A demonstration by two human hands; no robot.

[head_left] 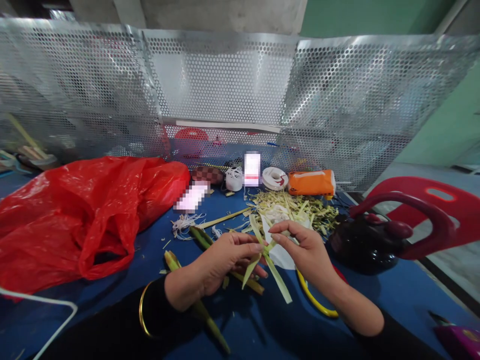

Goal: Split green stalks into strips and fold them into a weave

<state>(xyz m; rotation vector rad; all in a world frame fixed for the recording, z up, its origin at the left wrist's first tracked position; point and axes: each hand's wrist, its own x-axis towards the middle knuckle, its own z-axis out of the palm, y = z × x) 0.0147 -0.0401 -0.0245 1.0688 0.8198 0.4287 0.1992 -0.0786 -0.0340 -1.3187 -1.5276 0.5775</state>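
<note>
Pale green leaf strips (278,281), crossed over one another with their ends sticking out, are held between my hands. My left hand (228,257) pinches them near the crossing with thumb and fingers. With thumb and index finger, my right hand (300,247) grips the end of one strip just right of the crossing. Beneath my left hand lie green stalks (210,320) and a cut stalk piece (172,261) on the blue table. A white sheet (285,255) is partly hidden behind my right hand.
A heap of shredded leaf strips (318,212) lies beyond my hands. At the right stands a dark kettle (363,245), with a yellow ring (313,300) nearer. A red plastic bag (75,205) covers the left. Behind are a ribbon spool (275,178), an orange pack (311,183) and perforated metal panels (221,80).
</note>
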